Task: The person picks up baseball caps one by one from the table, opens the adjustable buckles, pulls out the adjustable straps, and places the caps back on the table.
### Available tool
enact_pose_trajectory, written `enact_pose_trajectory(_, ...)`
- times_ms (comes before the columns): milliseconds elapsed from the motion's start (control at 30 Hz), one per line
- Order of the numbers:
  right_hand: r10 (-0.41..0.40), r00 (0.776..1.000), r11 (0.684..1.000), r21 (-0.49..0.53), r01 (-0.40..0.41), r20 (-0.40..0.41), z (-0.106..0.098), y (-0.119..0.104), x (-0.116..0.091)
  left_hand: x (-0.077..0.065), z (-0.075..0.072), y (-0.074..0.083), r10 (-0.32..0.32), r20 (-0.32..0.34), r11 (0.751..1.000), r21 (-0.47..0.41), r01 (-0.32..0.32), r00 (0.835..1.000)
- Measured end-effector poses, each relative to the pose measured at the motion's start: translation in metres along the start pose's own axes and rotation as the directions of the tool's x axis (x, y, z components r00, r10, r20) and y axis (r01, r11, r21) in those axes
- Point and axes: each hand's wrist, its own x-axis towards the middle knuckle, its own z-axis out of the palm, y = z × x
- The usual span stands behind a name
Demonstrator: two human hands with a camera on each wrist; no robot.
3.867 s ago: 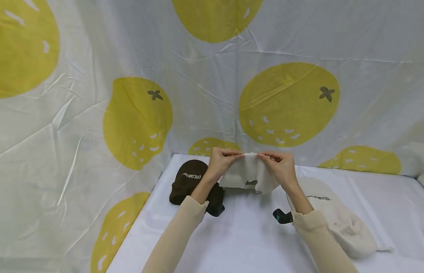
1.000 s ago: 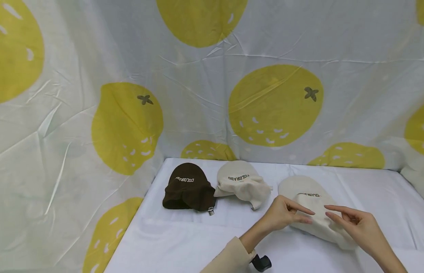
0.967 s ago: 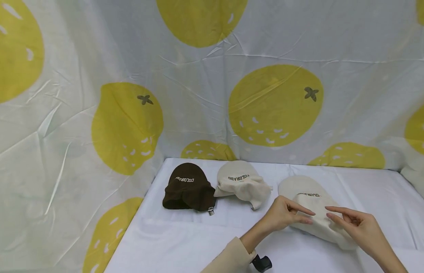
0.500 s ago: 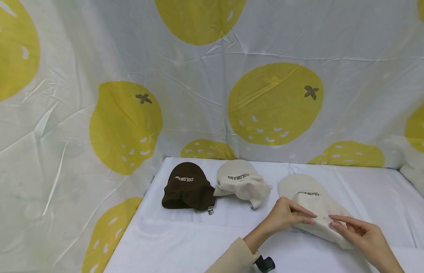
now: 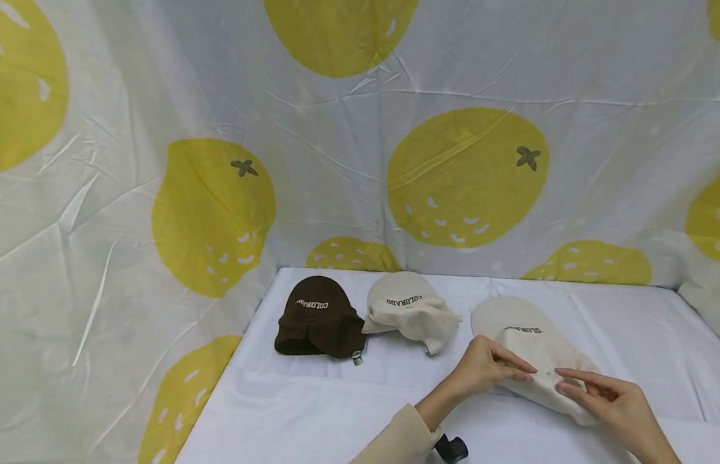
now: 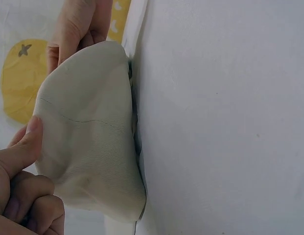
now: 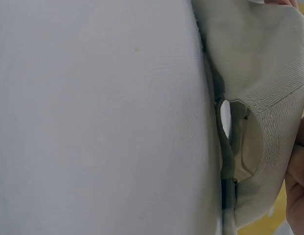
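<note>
A cream baseball cap (image 5: pixel 545 351) with dark lettering lies at the right of the white table. My left hand (image 5: pixel 484 368) pinches the top of its crown between thumb and index finger. Just to the right, my right hand (image 5: pixel 617 405) pinches the crown too, with its thumb lower than its index finger. The left wrist view shows the crown (image 6: pixel 88 127) between both hands. In the right wrist view, the arched back opening of the cap (image 7: pixel 269 63) faces the camera, while the right hand (image 7: pixel 298 181) is mostly cut off.
A dark brown cap (image 5: pixel 321 319) with white lettering lies at the left, and a second cream cap (image 5: pixel 408 309) sits beside it. Behind the white table (image 5: pixel 313 412) hangs a lemon-print cloth (image 5: pixel 336 161). A black device (image 5: pixel 451 448) is by my left wrist.
Both hands have gone from the middle cream cap, which they held up and which now rests on the table, to the right one. Over the last second they lowered onto its crown.
</note>
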Motion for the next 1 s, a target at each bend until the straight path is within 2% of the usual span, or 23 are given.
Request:
enact_pose_trajectory(167, -0.023, 1.0, 1.0, 0.01, 0.023, -0.021, 0.0012, 0.0032, 0.0021, 0.0005, 0.0003, -0.0005, 0.037, 0.008, 0.999, 0.014, -0.037, 0.999)
enact_pose_trajectory(333, 0.015, 1.0, 1.0, -0.014, -0.015, -0.024, 0.0003, 0.0024, 0.0016, 0.0009, -0.0002, -0.0007, 0.067, 0.034, 0.997, -0.024, -0.067, 0.997)
enact_pose_trajectory(467, 0.04, 0.998, 0.999, -0.017, -0.041, -0.046, -0.0003, -0.0009, -0.0003, 0.0003, -0.0005, 0.0005, 0.072, 0.042, 0.996, -0.05, -0.069, 0.997)
enact_pose_trajectory(600, 0.05, 0.997, 0.998, 0.032, -0.048, -0.061, -0.0002, -0.0028, -0.0014, -0.001, -0.0005, 0.0027, 0.06, 0.046, 0.995, -0.077, -0.057, 0.997)
enact_pose_trajectory(800, 0.015, 0.999, 0.997, 0.072, -0.011, -0.044, 0.0008, -0.0022, -0.0024, -0.0036, -0.0009, 0.0045, 0.043, 0.063, 0.988, -0.152, -0.033, 0.997)
enact_pose_trajectory(1000, -0.047, 0.997, 0.993, 0.11, 0.053, -0.059, 0.0031, -0.0044, -0.0046, -0.0064, -0.0045, 0.0046, 0.052, 0.063, 0.977, -0.212, -0.037, 0.997)
